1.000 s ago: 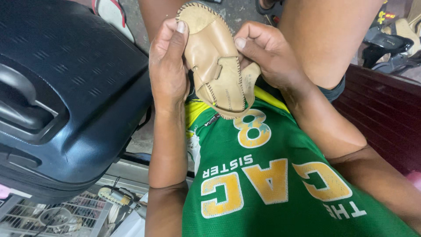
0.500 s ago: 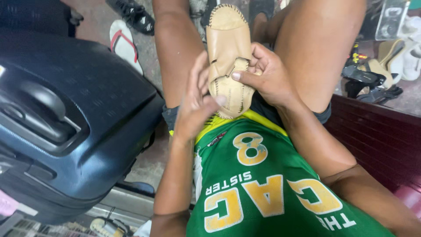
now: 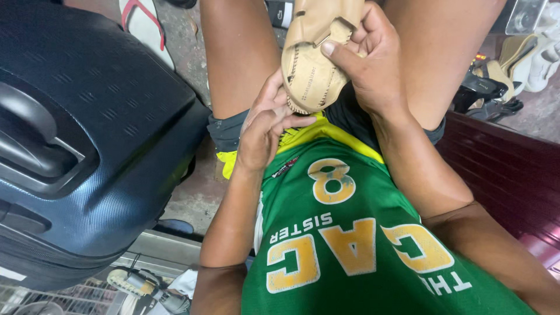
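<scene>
Right hand: the right hand [image 3: 373, 64] closes around the upper part of a tan leather sandal with stitched edge [image 3: 315, 52]; the thumb lies flat across the sandal's sole side and the other fingers wrap behind it, so the grip is firm and nearly closed.
Left hand: the left hand [image 3: 265, 125] is just below and to the left of the right hand. It is half open, the fingers bent, and the fingertips [image 3: 280, 96] touch the lower rim of the sandal, near the heel end. I cannot tell if it pinches something small there.
Sandal: it is between the two hands, above the left hand and under the right thumb, held upright over the person's lap, between the bare knees. Its top end goes out of the picture.
Shirt: a green sports jersey with yellow letters and a number [image 3: 350, 245] is directly under both forearms, toward the person.
Suitcase: a large dark blue hard-shell suitcase with textured surface [image 3: 87, 146] stands well to the left of the left hand, apart from it.
Flip-flop: a white flip-flop with red strap [image 3: 146, 26] lies on the floor beyond the suitcase, far up-left of the left hand.
Other shoes: several dark and white shoes [image 3: 501, 76] lie to the right of the right hand, well apart.
Wooden surface: a dark red board [image 3: 501, 175] is below-right of the right forearm.
</scene>
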`<action>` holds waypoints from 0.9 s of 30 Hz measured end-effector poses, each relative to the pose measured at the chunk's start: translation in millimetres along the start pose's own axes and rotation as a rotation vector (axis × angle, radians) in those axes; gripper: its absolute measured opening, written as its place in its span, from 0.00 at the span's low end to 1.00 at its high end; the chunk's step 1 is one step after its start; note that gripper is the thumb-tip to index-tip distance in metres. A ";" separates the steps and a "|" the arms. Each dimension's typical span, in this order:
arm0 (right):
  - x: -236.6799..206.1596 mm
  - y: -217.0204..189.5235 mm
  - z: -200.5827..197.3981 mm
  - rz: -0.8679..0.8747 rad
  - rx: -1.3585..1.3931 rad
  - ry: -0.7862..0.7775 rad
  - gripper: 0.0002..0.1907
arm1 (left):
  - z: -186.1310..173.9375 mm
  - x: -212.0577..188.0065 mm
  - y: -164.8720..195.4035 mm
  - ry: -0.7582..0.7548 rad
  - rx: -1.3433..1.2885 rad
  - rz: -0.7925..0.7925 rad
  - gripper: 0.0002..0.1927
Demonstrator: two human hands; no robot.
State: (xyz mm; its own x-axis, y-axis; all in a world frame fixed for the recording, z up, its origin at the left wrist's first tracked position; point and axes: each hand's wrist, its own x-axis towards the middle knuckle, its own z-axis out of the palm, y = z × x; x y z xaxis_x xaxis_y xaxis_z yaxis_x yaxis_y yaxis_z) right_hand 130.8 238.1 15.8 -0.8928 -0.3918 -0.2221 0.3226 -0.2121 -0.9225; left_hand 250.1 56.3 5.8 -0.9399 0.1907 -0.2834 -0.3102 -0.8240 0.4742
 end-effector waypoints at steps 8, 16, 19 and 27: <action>-2.2 2.7 -2.3 0.029 0.010 0.010 0.15 | -5.2 16.0 -16.1 0.089 0.323 -0.023 0.25; -10.4 -52.4 -5.7 -0.038 -0.265 0.019 0.42 | 0.5 49.3 -13.6 0.131 0.363 -0.041 0.21; -21.3 -83.9 -14.8 -0.141 -0.529 0.040 0.42 | -1.3 67.3 -6.2 0.138 0.302 0.013 0.19; 19.7 -120.5 -110.8 -0.404 -0.244 0.449 0.24 | -6.2 154.9 36.6 0.095 0.495 0.255 0.37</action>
State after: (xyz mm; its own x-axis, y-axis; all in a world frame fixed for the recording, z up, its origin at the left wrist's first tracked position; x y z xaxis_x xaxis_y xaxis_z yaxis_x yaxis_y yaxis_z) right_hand 39.5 355.2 87.6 -0.9904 0.0996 0.0955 -0.0994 -0.0343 -0.9945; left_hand 94.0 52.4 -26.0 -0.9840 -0.0491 -0.1715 -0.1267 -0.4845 0.8656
